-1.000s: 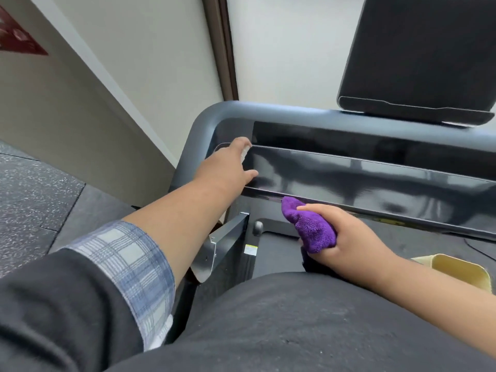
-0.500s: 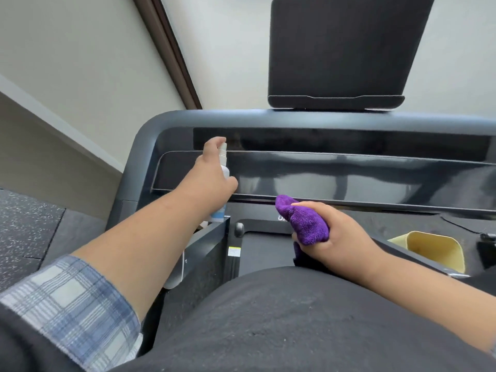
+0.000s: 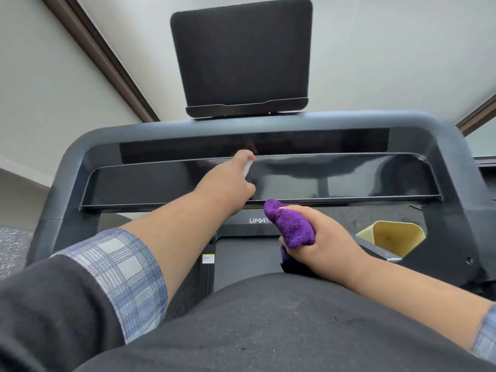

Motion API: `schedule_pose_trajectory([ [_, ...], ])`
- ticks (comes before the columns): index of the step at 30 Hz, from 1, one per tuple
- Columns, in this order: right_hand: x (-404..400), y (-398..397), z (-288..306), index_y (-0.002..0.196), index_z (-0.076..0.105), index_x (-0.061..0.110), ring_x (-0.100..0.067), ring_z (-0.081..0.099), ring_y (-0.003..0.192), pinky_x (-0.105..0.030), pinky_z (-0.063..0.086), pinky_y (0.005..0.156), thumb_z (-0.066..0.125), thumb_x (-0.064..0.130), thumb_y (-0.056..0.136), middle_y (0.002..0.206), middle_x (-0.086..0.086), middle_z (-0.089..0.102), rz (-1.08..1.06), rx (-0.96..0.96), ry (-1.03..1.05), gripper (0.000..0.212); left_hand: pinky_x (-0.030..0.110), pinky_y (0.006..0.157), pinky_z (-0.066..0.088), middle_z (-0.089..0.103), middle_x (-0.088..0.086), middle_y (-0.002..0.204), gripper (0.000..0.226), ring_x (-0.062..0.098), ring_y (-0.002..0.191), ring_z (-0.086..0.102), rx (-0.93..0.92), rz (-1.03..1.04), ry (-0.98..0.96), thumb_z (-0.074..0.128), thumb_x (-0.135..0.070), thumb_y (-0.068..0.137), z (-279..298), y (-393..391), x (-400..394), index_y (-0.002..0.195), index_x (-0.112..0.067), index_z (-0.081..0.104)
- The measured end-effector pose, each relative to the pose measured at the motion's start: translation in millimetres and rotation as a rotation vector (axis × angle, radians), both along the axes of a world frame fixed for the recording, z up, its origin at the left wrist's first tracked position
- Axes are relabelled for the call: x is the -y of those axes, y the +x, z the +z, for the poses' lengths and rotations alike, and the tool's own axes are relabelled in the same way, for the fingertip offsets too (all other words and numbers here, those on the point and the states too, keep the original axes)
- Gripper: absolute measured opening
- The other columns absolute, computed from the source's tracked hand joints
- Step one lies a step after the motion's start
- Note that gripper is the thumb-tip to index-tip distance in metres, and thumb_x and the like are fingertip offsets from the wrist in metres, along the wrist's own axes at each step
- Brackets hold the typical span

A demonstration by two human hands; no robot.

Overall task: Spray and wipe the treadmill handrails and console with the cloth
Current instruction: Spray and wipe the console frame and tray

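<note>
Gripping spray bottle (image 3: 247,167) in left hand (image 3: 228,183) before console (image 3: 335,181), right hand (image 3: 322,237) clutching cloth (image 3: 292,226)

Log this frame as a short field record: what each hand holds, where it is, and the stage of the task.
left hand: holds spray bottle, mostly hidden, raised at the glossy console panel
right hand: grips bunched purple cloth just below the panel's lower edge
cloth contact: cannot tell
other: yellow cup at right, screen above
stage: spraying console, wiping not yet begun
</note>
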State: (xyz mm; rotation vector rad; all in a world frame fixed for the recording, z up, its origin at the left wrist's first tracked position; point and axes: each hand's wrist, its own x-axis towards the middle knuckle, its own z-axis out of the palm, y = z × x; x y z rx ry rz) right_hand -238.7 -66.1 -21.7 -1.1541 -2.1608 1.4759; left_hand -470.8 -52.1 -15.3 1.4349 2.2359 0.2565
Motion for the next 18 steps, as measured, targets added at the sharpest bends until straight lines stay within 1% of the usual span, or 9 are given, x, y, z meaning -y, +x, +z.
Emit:
schedule_pose_trajectory([
  [1,-2,7,-1,0.118,0.056,0.06,0.006,0.059,0.111,-0.014,0.042,0.096,0.065,0.046,0.072,0.118,0.034,0.062,-0.006,-0.007,-0.013,0.048,0.023,0.047,0.032,0.047,-0.015,0.074,0.053,0.006,0.063,0.051,-0.011,0.005,-0.002,0.051,-0.022,0.081,-1,5,-2,0.124,-0.046,0.032],
  [6,-11,42,2,0.115,0.056,0.063,0.009,0.058,0.11,-0.003,0.036,0.089,0.067,0.046,0.072,0.117,0.036,0.061,-0.058,-0.017,-0.022,0.048,0.024,0.048,0.033,0.05,-0.015,0.074,0.059,0.007,0.063,0.053,-0.04,0.0,0.012,0.049,-0.02,0.08,1,31,-11,0.128,-0.048,0.029],
  [8,-15,59,5,0.112,0.057,0.061,0.008,0.059,0.108,-0.003,0.037,0.087,0.069,0.041,0.074,0.114,0.035,0.063,-0.093,-0.018,-0.025,0.045,0.025,0.049,0.033,0.049,-0.015,0.073,0.062,0.007,0.063,0.052,-0.044,-0.062,0.037,0.049,-0.02,0.081,4,51,-21,0.132,-0.048,0.028],
  [9,-17,69,5,0.111,0.057,0.061,0.007,0.06,0.107,-0.003,0.038,0.086,0.071,0.037,0.076,0.112,0.035,0.063,-0.114,-0.019,-0.021,0.045,0.027,0.051,0.034,0.049,-0.013,0.073,0.063,0.01,0.064,0.053,-0.046,-0.108,0.051,0.05,-0.021,0.083,6,64,-27,0.136,-0.048,0.028],
  [11,-19,88,5,0.108,0.056,0.061,0.009,0.059,0.106,-0.003,0.038,0.085,0.075,0.026,0.08,0.111,0.036,0.063,-0.17,-0.027,-0.019,0.048,0.028,0.059,0.037,0.052,-0.006,0.081,0.065,0.019,0.068,0.053,-0.043,-0.197,0.069,0.051,-0.022,0.085,8,94,-42,0.141,-0.046,0.029],
  [12,-20,97,5,0.106,0.056,0.059,0.011,0.059,0.105,-0.002,0.037,0.084,0.076,0.021,0.082,0.109,0.037,0.063,-0.202,-0.029,-0.02,0.05,0.029,0.059,0.038,0.054,-0.004,0.086,0.064,0.02,0.068,0.053,-0.035,-0.228,0.071,0.051,-0.022,0.085,9,109,-50,0.141,-0.046,0.03],
  [13,-20,106,4,0.106,0.057,0.057,0.012,0.059,0.103,-0.001,0.037,0.082,0.076,0.018,0.082,0.107,0.038,0.063,-0.234,-0.027,-0.023,0.05,0.028,0.054,0.038,0.056,-0.002,0.088,0.063,0.019,0.065,0.053,-0.023,-0.249,0.069,0.051,-0.022,0.084,9,123,-58,0.139,-0.046,0.031],
  [15,-20,121,1,0.108,0.057,0.051,0.013,0.059,0.098,0.0,0.037,0.079,0.076,0.016,0.083,0.102,0.037,0.064,-0.295,-0.026,-0.051,0.047,0.026,0.043,0.033,0.06,0.0,0.091,0.057,0.009,0.06,0.05,0.005,-0.28,0.062,0.05,-0.021,0.083,10,148,-70,0.131,-0.045,0.034],
  [18,-21,139,-4,0.114,0.06,0.046,0.009,0.061,0.098,-0.001,0.037,0.079,0.075,0.019,0.083,0.102,0.031,0.066,-0.358,-0.016,-0.083,0.044,0.024,0.038,0.033,0.059,-0.003,0.083,0.052,0.009,0.058,0.052,0.054,-0.275,0.051,0.049,-0.018,0.081,11,170,-85,0.124,-0.044,0.037],
])
